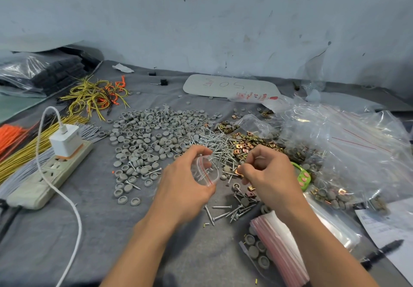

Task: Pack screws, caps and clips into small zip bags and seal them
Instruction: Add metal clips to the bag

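On grey cloth (pixel 111 230) below scuffed wall (pixel 201 18) | left hand (pixel 183 186) grips zip bag (pixel 206 170) | right hand (pixel 270 175) pinches clip (pixel 238 171)

Grey caps (pixel 147 134) at centre, silver screws (pixel 214 145), brassy gold clips (pixel 245 143) right of them; clear zip bag (pixel 206 171) with a red line; yellow wires (pixel 93 95) upper left; grey table (pixel 111 230).

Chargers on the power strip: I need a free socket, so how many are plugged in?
1: a white charger at the far end of the power strip; none seems hidden.
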Action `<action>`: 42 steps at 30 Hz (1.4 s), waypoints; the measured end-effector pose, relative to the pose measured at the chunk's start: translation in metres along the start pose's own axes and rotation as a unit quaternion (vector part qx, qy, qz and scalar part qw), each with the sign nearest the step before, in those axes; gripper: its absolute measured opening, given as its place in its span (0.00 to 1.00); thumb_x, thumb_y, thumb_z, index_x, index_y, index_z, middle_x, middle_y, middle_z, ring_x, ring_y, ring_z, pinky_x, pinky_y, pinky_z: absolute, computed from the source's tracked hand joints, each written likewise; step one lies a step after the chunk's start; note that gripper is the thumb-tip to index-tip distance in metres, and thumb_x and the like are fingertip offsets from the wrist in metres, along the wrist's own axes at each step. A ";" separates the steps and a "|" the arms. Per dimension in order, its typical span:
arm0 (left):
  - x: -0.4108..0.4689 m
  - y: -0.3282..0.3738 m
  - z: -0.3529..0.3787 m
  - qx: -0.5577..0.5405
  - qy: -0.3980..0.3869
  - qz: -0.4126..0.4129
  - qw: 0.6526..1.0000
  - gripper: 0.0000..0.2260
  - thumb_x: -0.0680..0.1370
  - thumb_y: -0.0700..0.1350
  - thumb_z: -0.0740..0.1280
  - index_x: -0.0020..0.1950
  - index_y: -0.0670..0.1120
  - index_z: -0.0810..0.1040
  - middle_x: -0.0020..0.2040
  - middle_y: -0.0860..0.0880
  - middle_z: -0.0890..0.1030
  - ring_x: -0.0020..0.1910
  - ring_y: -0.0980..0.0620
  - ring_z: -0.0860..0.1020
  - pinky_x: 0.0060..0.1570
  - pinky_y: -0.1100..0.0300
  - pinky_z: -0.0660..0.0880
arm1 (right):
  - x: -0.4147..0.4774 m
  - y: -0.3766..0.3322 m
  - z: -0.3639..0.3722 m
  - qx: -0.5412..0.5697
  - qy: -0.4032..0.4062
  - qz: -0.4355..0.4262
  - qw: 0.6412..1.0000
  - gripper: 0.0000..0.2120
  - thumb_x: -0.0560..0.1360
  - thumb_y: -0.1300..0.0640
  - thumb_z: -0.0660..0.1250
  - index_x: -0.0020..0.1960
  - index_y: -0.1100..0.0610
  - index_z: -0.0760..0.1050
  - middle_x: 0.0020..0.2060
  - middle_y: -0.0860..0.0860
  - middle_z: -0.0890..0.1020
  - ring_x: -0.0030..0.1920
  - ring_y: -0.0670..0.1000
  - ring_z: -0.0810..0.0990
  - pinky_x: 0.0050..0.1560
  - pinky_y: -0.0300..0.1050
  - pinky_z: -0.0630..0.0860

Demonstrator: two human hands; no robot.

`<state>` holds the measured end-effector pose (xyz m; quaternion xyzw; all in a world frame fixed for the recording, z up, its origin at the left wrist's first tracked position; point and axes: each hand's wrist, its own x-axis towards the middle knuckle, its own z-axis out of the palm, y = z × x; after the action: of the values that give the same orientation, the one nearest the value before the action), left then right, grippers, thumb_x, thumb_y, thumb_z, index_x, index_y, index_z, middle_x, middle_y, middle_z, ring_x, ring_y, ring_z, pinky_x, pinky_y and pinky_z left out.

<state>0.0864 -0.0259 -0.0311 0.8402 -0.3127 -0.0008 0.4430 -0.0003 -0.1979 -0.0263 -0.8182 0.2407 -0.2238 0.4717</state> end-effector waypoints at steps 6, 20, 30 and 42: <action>0.003 0.005 -0.023 -0.125 -0.095 -0.001 0.988 0.46 0.59 0.55 0.81 0.73 0.73 0.64 0.69 0.69 0.73 0.68 0.73 0.69 0.61 0.68 0.67 | 0.000 -0.006 0.017 0.078 -0.056 0.040 0.995 0.11 0.72 0.67 0.73 0.41 0.50 0.83 0.31 0.53 0.85 0.27 0.49 0.80 0.26 0.37 0.71; 0.007 -0.047 -0.036 0.100 -0.059 -0.128 0.985 0.13 0.71 0.41 0.77 0.37 0.60 0.82 0.34 0.59 0.81 0.34 0.62 0.78 0.32 0.71 0.70 | -0.006 -0.007 0.018 -0.061 -0.195 0.016 0.979 0.12 0.77 0.60 0.72 0.39 0.46 0.87 0.32 0.45 0.85 0.29 0.41 0.76 0.32 0.35 0.73; 0.000 -0.050 -0.040 0.161 -0.043 -0.085 0.982 0.09 0.69 0.51 0.79 0.42 0.61 0.82 0.43 0.60 0.74 0.41 0.63 0.73 0.40 0.62 0.69 | -0.005 -0.004 0.024 -0.327 -0.176 -0.051 0.927 0.06 0.78 0.54 0.69 0.48 0.45 0.84 0.31 0.44 0.83 0.32 0.43 0.79 0.34 0.44 0.77; 0.000 -0.051 -0.037 0.190 -0.076 -0.082 0.975 0.06 0.73 0.49 0.74 0.41 0.59 0.80 0.43 0.57 0.72 0.43 0.60 0.72 0.46 0.58 0.72 | -0.005 0.001 0.023 -0.347 -0.177 -0.053 0.920 0.08 0.80 0.51 0.68 0.55 0.40 0.82 0.28 0.43 0.81 0.28 0.42 0.77 0.27 0.39 0.65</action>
<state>0.1230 0.0224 -0.0469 0.9294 -0.2697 -0.0420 0.2484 0.0093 -0.1802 -0.0378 -0.9684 0.1718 -0.0027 0.1806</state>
